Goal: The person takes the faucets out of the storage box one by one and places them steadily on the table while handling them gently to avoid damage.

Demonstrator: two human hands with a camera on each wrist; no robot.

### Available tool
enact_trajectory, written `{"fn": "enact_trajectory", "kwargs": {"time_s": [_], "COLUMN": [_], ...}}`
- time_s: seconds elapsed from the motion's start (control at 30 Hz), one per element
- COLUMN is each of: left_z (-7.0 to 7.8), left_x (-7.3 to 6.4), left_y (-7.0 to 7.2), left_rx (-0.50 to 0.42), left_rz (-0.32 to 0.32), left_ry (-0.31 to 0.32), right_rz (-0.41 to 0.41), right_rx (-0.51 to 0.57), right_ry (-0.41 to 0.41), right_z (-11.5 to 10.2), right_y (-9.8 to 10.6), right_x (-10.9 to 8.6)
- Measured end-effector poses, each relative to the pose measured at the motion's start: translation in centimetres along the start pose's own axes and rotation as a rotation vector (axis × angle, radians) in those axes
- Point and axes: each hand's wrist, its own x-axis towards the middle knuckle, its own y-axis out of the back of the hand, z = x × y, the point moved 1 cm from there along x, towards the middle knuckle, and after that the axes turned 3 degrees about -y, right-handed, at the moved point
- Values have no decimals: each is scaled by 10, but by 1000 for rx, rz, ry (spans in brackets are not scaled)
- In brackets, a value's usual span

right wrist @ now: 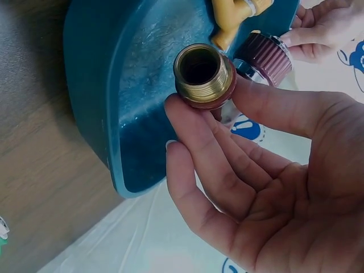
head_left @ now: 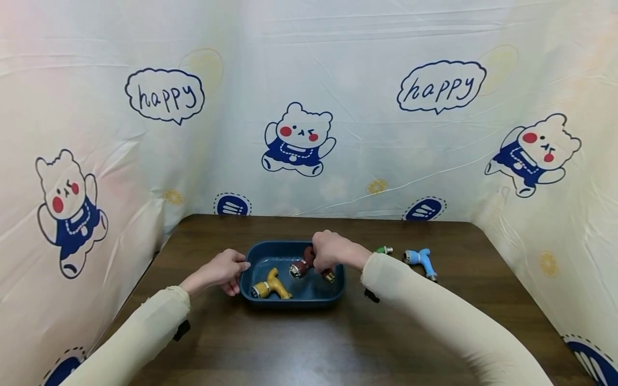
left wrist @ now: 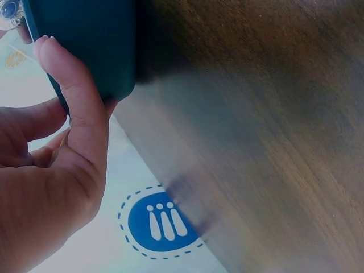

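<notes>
Head view: dark wooden table (head_left: 309, 343), walled on three sides w/ white plastic sheeting (head_left: 367, 107) printed w/ cartoon bears and "happy" bubbles. Dark blue tray (head_left: 294, 299) near table centre. Inside tray, left part: yellow faucet (head_left: 270, 286), lying flat. Right part: maroon faucet (head_left: 309, 264), held just above tray floor by right hand (head_left: 333, 252), fingers curled round it. Left hand (head_left: 219, 272) at tray's left rim, fingers curled onto edge, gripping it. Cream sleeves on both forearms. Right of tray, on bare table: small green faucet (head_left: 384, 250), mostly hidden behind right wrist; light blue faucet (head_left: 421, 260) beyond it, well apart from tray.

Left wrist view: thumb and fingers (left wrist: 74, 102) pressed against tray's outer wall (left wrist: 85, 45), corner of tray pinched between them. Table grain (left wrist: 273, 114) blurred. Blue dotted-ring badge w/ three white bars (left wrist: 162, 222) on sheeting below table edge.

Right wrist view: maroon faucet's brass threaded end (right wrist: 202, 71) facing cam, pinched between thumb and fingers (right wrist: 193, 136) of right hand (right wrist: 273, 187); ribbed maroon knob (right wrist: 267, 57) just behind. Yellow faucet (right wrist: 233, 14) further in, resting on tray floor. Tray wall (right wrist: 91, 85) glossy. Left hand (right wrist: 324, 28) visible at far rim, gripping. Sliver of green faucet (right wrist: 2, 233) at bottom-left edge.
</notes>
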Motion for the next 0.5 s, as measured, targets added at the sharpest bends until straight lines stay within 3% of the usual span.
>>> {"fn": "enact_trajectory", "kwargs": {"time_s": [0.5], "left_z": [2], "left_x": [-2], "left_y": [0], "left_rx": [5], "left_rz": [2], "left_ry": [6], "right_rz": [30], "right_rx": [-24], "right_ry": [25], "right_z": [7], "right_y": [9], "right_x": [-16]}}
